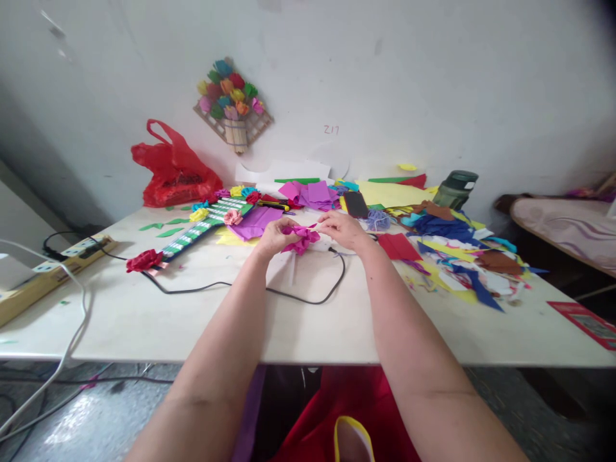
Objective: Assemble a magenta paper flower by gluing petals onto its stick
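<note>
A magenta paper flower [304, 240] with ruffled petals is held above the middle of the white table. My left hand [275, 237] is closed around its left side, thumb and fingers pinching the petals. From the right, my right hand [341, 230] pinches at the flower's upper right edge; its fingertips partly hide what they grip. Just behind my left hand lies purple paper [256, 221]. A black cable [289, 295] loops on the table below both hands, and a dark phone [356, 205] lies behind the right one.
Paper flowers and a green-and-white striped strip [192, 232] lie left, near a red plastic bag [178, 170]. Coloured paper scraps [447, 231] cover the right side, with a green bottle [455, 189] behind them. A power strip [58, 273] runs along the left edge.
</note>
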{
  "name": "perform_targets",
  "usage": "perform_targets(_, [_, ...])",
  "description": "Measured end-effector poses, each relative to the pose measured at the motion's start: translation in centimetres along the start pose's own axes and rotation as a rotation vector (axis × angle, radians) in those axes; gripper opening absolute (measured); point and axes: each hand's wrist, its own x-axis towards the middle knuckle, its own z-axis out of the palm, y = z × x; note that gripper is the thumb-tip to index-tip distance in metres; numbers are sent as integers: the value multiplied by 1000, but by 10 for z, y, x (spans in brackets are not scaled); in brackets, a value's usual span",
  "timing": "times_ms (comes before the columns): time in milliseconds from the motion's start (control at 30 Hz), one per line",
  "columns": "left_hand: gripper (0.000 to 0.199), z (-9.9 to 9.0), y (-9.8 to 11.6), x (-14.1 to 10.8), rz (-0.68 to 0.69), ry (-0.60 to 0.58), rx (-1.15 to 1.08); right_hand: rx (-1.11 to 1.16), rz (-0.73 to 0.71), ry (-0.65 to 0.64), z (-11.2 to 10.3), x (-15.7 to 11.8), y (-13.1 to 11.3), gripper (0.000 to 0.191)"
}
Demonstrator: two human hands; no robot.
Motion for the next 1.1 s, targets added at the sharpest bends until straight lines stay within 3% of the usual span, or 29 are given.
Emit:
perform_targets(133, [32,-2,2,-1,3,30,-30,24,36,2,-6,-3,6,18])
perform_targets(300, [33,-4,0,1,2,151,-39,-76,264,-19,-12,-8,15,22])
perform_targets(500, [33,-2,3,-1,-54,205,-69,-349,543,-155,-2,-13,21,27])
perform_targets(667, [33,-1,9,-3,-60,210,-94,-442,655,-234,7,-16,23,29])
perform_targets(867, [28,-4,5,-2,-52,306,-14,-382,415,-100,13,-10,2,38])
perform_targets(1033, [27,-5,-2,1,-24,323,-24,-328,311,-336,22,-2,-29,46])
perform_targets(1100, [26,-6,-6,4,-15,338,-5,-357,282,-371,29,-2,-37,54])
